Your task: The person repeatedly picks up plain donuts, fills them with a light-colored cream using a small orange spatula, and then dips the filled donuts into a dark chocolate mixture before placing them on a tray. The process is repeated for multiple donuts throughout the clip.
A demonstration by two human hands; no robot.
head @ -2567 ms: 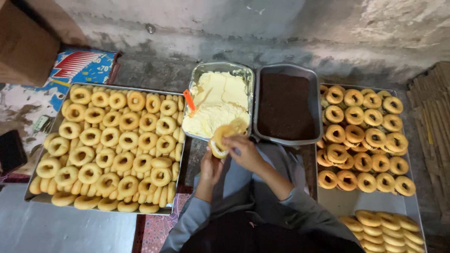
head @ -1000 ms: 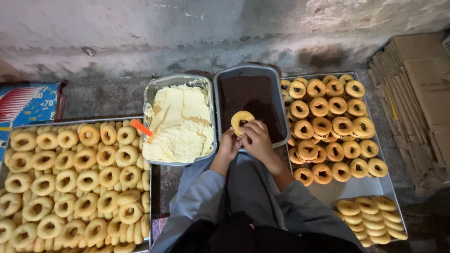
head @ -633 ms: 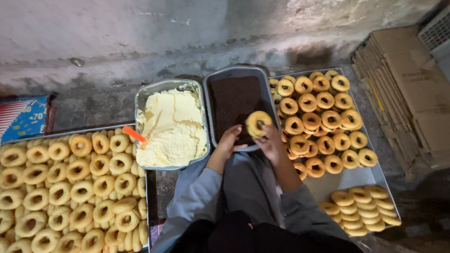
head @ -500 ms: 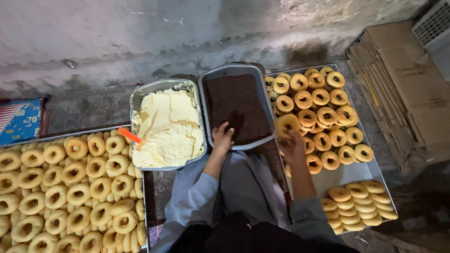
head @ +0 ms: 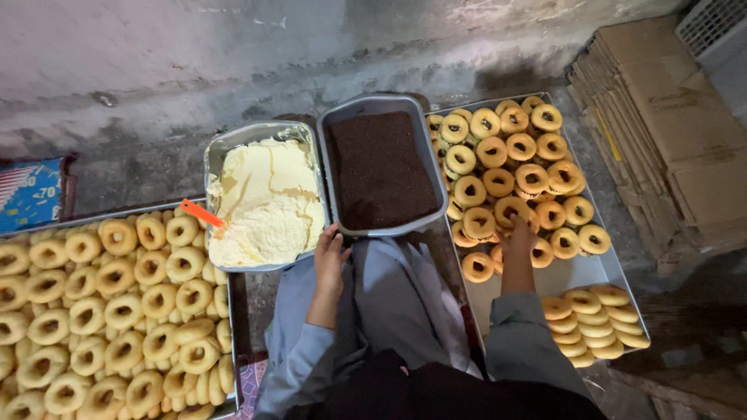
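Note:
My right hand [head: 517, 239] reaches onto the right metal tray [head: 562, 277] and its fingers rest on a ring-shaped pastry [head: 510, 208] among several others. My left hand [head: 331, 253] hovers with loose fingers at the near rims of two tins, holding nothing. One tin is grey [head: 373, 102] and filled with dark brown crumbs. The other is a foil tin [head: 215, 154] of pale yellow cream with an orange spatula [head: 201, 212] stuck in it. My grey sleeves and lap fill the bottom centre.
A large tray [head: 230, 389] packed with plain ring pastries lies at the left. Stacked rings [head: 595, 319] sit at the near end of the right tray. Flattened cardboard boxes [head: 677, 132] pile up at the right. A concrete wall stands behind, and a blue printed box [head: 31, 194] lies far left.
My right hand carried a ring pastry from over the brown crumb tin to the right tray and lowered it among the others. My left hand let go and stayed by the tins. The view turned right.

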